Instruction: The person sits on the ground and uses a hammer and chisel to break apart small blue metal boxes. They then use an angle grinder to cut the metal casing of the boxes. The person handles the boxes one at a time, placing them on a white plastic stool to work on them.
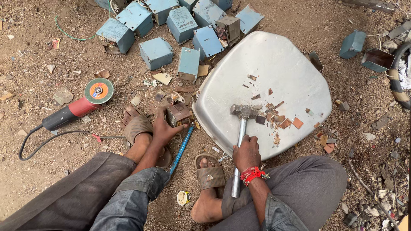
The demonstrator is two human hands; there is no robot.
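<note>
The person sits on dusty ground with knees spread and sandalled feet forward. The right hand [247,152] is wrapped around the metal handle of a hammer [240,128], fingers closed tight on the shaft about midway along it; a red thread band circles that wrist. The hammer's head rests on a large, dented grey metal plate [274,68] that lies flat on the ground just in front of the right knee. Small brown and copper-coloured chips [282,122] are scattered on the plate just right of the hammer head, and more lie on the dirt beyond its right edge.

The left hand [165,128] reaches down to the left of the plate, fingers curled over a small brownish block [179,113] that sits on the ground touching the plate's left rim. A blue rod [182,149] lies on the dirt just beside this hand, running toward the near side between the feet.

Farther left lies an angle grinder [79,105] with a red body, black grip and green-ringed disc, its black cord looping across the dirt. At the far side, a cluster of blue-grey metal boxes [171,30] lies tumbled together, with two more [364,49] at the far right. Stones and scrap bits litter the ground.
</note>
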